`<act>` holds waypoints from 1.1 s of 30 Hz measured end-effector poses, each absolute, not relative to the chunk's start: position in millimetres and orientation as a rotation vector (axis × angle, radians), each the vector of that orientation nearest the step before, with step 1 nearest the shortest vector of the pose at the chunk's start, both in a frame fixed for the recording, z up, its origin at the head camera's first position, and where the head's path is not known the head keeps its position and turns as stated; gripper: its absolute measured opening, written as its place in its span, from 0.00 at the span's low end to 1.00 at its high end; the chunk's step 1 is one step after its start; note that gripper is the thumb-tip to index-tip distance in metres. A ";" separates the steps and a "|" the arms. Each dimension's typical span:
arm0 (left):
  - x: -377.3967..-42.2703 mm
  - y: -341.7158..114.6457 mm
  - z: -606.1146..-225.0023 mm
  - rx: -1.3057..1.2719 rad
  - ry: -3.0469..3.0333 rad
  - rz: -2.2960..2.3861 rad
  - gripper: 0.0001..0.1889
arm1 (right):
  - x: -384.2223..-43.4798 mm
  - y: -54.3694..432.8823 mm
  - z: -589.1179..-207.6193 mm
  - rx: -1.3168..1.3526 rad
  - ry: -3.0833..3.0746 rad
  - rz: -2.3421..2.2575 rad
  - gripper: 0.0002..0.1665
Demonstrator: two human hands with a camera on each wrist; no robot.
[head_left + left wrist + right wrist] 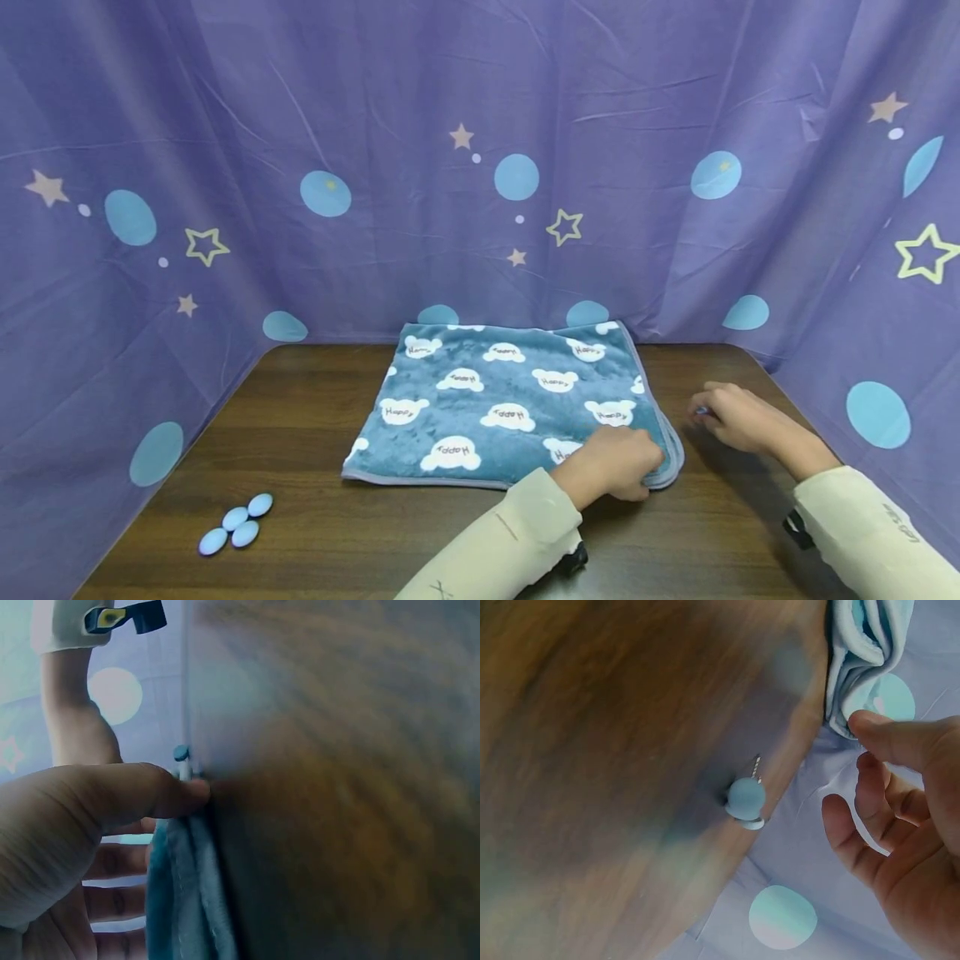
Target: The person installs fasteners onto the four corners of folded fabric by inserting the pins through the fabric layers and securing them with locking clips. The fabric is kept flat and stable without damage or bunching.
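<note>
A folded blue fleece blanket (480, 392) with white bear heads lies on the table. My left hand (611, 462) grips its front right corner; in the left wrist view the thumb (161, 791) presses on the layered grey-trimmed edge (191, 885), with the fingers on the other side. To the right of the blanket is my right hand (738, 417), its fingers loosely bent. In the right wrist view its thumb and fingers (840, 821) are apart with nothing between them. A blue round-headed pin (746, 799) with a thin twisted shaft is on the wood near that hand.
Several pale blue oval pieces (236, 521) lie together at the table's front left. The brown wooden table (300, 417) is bordered by a purple curtain (420, 100) with stars and dots at the back and sides.
</note>
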State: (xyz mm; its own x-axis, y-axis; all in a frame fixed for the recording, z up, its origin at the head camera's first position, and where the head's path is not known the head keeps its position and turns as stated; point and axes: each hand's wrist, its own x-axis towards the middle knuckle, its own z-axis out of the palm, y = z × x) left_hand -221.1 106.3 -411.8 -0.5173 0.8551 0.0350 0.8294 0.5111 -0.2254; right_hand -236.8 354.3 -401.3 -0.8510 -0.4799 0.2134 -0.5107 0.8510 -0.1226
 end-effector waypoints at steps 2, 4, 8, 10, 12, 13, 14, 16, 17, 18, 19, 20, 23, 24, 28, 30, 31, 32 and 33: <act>-220.4 108.1 -413.1 -1.439 -2.614 0.260 0.15 | -237.3 352.4 -399.9 0.747 -2.853 0.275 0.13; -219.9 109.1 -413.0 -1.424 -2.624 0.239 0.15 | -237.4 350.9 -398.9 0.723 -2.855 0.282 0.13; -221.4 107.3 -409.6 -1.436 -2.668 0.151 0.16 | -237.7 347.8 -399.2 0.703 -2.835 0.293 0.10; -223.2 104.6 -407.2 -1.460 -2.692 0.082 0.19 | -237.8 346.1 -400.1 0.700 -2.816 0.298 0.09; -225.7 101.6 -405.4 -1.486 -2.705 0.000 0.22 | -238.2 344.9 -401.2 0.709 -2.797 0.301 0.08; -226.9 100.2 -404.9 -1.496 -2.710 -0.045 0.23 | -238.5 344.4 -401.6 0.713 -2.785 0.299 0.09; -227.9 98.9 -404.2 -1.502 -2.719 -0.092 0.24 | -238.9 343.8 -401.9 0.718 -2.776 0.297 0.09; -229.7 96.8 -403.1 -1.505 -2.736 -0.172 0.26 | -239.7 342.6 -401.6 0.732 -2.760 0.294 0.11; -230.3 95.8 -402.1 -1.501 -2.753 -0.211 0.25 | -240.3 342.0 -400.9 0.738 -2.754 0.288 0.13; -230.7 94.8 -400.5 -1.491 -2.772 -0.241 0.25 | -240.8 341.4 -399.8 0.742 -2.748 0.285 0.15; -230.8 93.7 -398.0 -1.472 -2.799 -0.273 0.23 | -241.3 340.8 -398.5 0.747 -2.740 0.286 0.16; -231.0 92.6 -395.2 -1.455 -2.820 -0.295 0.22 | -241.9 340.4 -397.3 0.752 -2.735 0.282 0.17; -231.8 88.4 -386.3 -1.397 -2.874 -0.362 0.16 | -244.7 339.2 -395.3 0.785 -2.683 0.276 0.17; -232.4 87.0 -383.8 -1.375 -2.880 -0.379 0.14 | -245.5 338.8 -395.3 0.802 -2.647 0.278 0.17; -236.9 81.4 -381.4 -1.327 -2.885 -0.478 0.12 | -248.6 335.9 -395.0 0.837 -2.506 0.280 0.17; -239.7 79.1 -382.1 -1.314 -2.883 -0.536 0.11 | -248.2 333.7 -393.1 0.808 -2.464 0.284 0.17; -241.0 77.8 -382.5 -1.313 -2.883 -0.566 0.12 | -248.0 332.4 -391.5 0.785 -2.459 0.285 0.17; -242.4 76.7 -382.7 -1.311 -2.879 -0.591 0.12 | -247.5 331.1 -389.8 0.759 -2.457 0.288 0.16; -243.7 75.6 -383.1 -1.304 -2.876 -0.618 0.11 | -247.5 329.8 -388.0 0.739 -2.453 0.288 0.16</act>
